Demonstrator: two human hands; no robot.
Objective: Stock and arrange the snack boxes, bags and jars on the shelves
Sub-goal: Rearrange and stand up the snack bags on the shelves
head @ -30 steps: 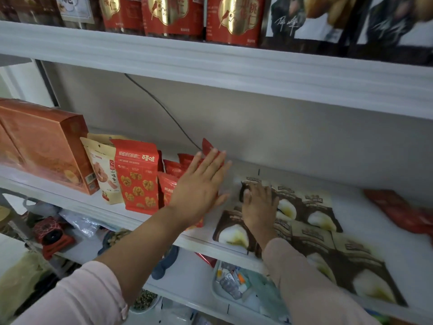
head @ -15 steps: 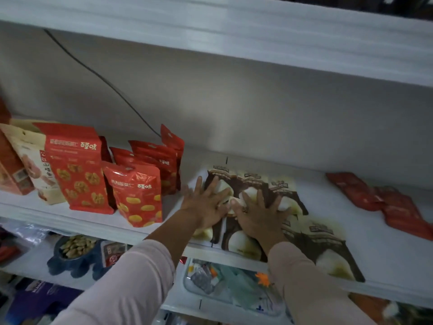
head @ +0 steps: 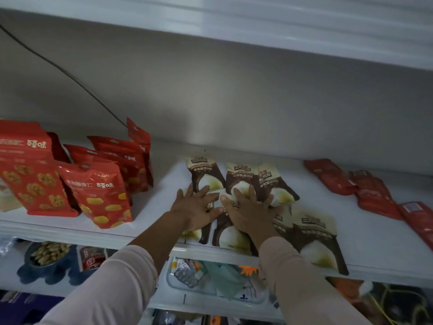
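Observation:
Several brown-and-cream snack bags (head: 314, 233) lie flat and overlapping on the white shelf (head: 152, 221). My left hand (head: 195, 207) rests flat on the left bags with fingers spread. My right hand (head: 249, 211) presses flat on the bags beside it, fingers straight. The two hands almost touch. Red snack bags (head: 100, 195) stand upright in rows to the left. More red bags (head: 365, 191) lie flat at the right of the shelf.
A black cable (head: 70, 76) runs down the back wall behind the standing red bags. The shelf above (head: 281, 36) overhangs. On the lower shelf sit a blue bowl of nuts (head: 49, 256) and a clear tray (head: 210, 280) of small items.
My left hand left the standing red bags and came down flat on the brown bags beside my right hand. The view swung right and down; the orange box went out of view.

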